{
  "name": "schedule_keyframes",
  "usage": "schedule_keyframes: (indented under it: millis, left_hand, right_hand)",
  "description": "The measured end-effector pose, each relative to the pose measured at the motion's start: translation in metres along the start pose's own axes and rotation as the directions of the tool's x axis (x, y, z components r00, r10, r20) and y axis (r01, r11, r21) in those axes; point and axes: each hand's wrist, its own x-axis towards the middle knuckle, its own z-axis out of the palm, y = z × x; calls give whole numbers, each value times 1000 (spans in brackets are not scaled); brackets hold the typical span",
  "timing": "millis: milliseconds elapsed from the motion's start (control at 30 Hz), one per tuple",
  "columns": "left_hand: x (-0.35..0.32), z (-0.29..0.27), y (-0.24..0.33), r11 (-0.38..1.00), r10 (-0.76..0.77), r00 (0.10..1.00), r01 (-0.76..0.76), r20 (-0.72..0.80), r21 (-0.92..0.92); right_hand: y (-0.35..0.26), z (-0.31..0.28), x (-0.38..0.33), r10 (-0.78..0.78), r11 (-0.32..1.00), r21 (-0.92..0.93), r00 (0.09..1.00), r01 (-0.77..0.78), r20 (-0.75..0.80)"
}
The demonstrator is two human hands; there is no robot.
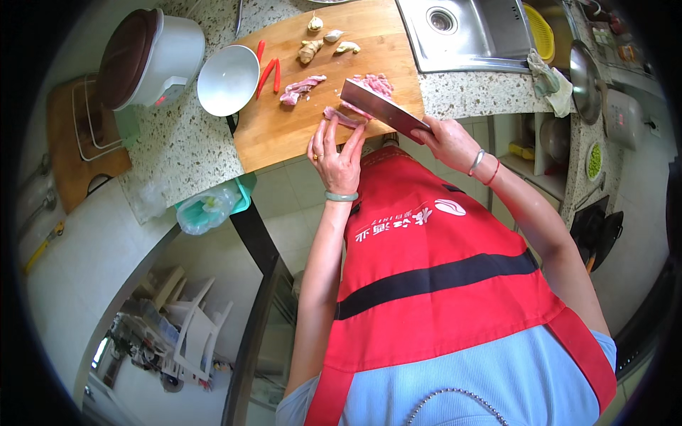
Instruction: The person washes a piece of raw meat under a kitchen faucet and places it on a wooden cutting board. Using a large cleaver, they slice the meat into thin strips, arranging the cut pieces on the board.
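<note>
My right hand [449, 145] grips the handle of a cleaver [383, 109], whose broad blade slants across the front right of a wooden cutting board [284, 135]. With bent fingers my left hand [337, 157] holds down a strip of raw meat [341, 117] near the board's front edge, just left of the blade. Chopped raw meat [375, 83] is heaped behind the cleaver, which hides part of it. A larger piece of raw meat [302, 90] lies farther left. Red chilies [267, 75], a piece of ginger [310, 51] and garlic [332, 35] are spread at the back.
A white bowl [229, 80] overlaps the board's left edge, with a rice cooker [153, 57] beyond it. At the right is a steel sink [476, 42], a cloth [550, 84] on its rim. A lined bin [213, 206] hangs below the counter's front edge at left.
</note>
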Motion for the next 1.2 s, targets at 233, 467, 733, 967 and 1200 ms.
schedule_keyframes:
  millis: [233, 467, 733, 967, 1200]
  left_hand:
    - [3, 2, -6, 988, 21, 997, -31, -70, -149]
    - [28, 8, -14, 951, -103, 960, 19, -260, -308]
    - [24, 19, -24, 942, -78, 969, -4, -233, -335]
    - [24, 20, -26, 934, -72, 979, 0, -189, -357]
    - [28, 17, -29, 933, -22, 983, -45, -181, -358]
  right_hand:
    - [-14, 9, -1, -97, 992, -87, 994, 92, -59]
    - [-22, 28, -4, -117, 986, -123, 992, 110, -47]
    - [-32, 34, -4, -18, 987, -157, 1000, 21, 17]
    - [-38, 34, 9, -26, 989, -148, 999, 30, 30]
    - [-42, 40, 34, -68, 988, -139, 998, 67, -1]
